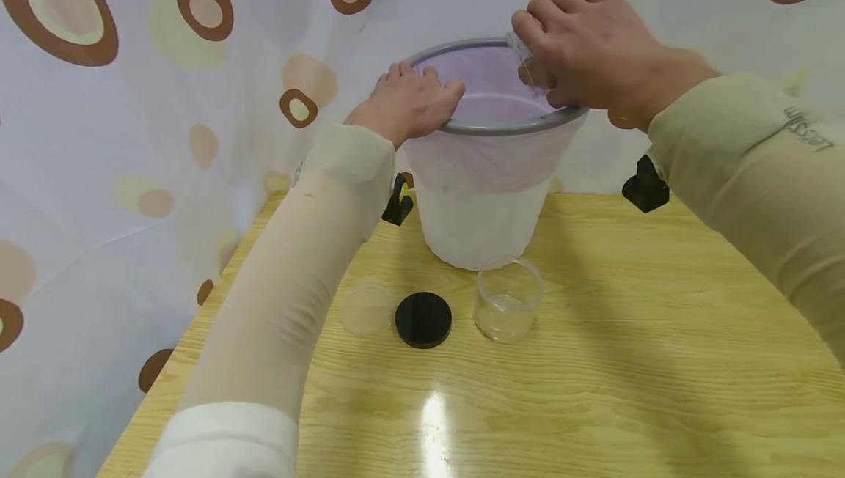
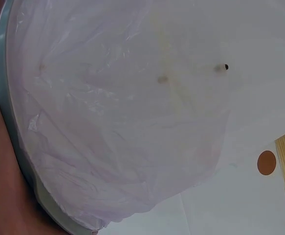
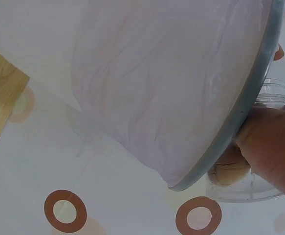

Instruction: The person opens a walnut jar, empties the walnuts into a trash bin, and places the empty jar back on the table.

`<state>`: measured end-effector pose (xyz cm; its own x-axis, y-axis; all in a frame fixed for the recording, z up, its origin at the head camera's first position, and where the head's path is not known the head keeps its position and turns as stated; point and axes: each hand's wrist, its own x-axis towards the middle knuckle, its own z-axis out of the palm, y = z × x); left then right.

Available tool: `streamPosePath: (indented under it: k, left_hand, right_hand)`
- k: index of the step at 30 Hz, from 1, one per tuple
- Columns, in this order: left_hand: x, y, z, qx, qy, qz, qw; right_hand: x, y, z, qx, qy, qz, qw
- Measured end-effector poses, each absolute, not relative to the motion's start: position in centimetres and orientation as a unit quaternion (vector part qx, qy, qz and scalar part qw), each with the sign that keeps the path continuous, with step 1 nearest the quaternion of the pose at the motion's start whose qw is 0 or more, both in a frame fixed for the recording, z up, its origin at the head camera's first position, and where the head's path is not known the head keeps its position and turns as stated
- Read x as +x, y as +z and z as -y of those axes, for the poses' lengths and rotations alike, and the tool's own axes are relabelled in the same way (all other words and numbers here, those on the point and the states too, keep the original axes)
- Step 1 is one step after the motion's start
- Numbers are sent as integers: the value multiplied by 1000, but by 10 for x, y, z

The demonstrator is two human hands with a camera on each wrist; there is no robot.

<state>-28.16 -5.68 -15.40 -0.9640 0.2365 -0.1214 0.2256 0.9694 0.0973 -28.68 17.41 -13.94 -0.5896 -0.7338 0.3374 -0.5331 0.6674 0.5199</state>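
A white trash can (image 1: 485,221) with a grey rim (image 1: 508,127) stands on the table, lined with a thin pinkish bag (image 1: 495,163). My left hand (image 1: 412,100) grips the rim at its left side, thumb over the inner edge. Above the right side of the opening, my right hand (image 1: 587,42) holds a clear plastic jar (image 1: 521,53). Its threaded neck (image 3: 274,93) shows past the rim in the right wrist view, and the fingers hide much of its body.
In front of the can, a second clear jar (image 1: 508,306) stands on the wooden table (image 1: 561,405). A black round lid (image 1: 424,320) and a clear disc (image 1: 366,309) lie to its left. Behind hangs a cloth (image 1: 257,97) with brown ring patterns.
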Motion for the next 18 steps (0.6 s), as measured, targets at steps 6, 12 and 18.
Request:
streamPosePath:
  k: [6,12,18]
  left_hand:
    - [-282,-153,56,113,44,-990,69]
    - [-282,-154,51,120,43,-990,58]
    - [-282,-155,51,119,35,-991,53]
  right_hand:
    - [-285,-140,-169,375,-239,843,302]
    - [-284,-140,-170,372,-291,825,312]
    - [-283,-142,-166,377,-368,779,342]
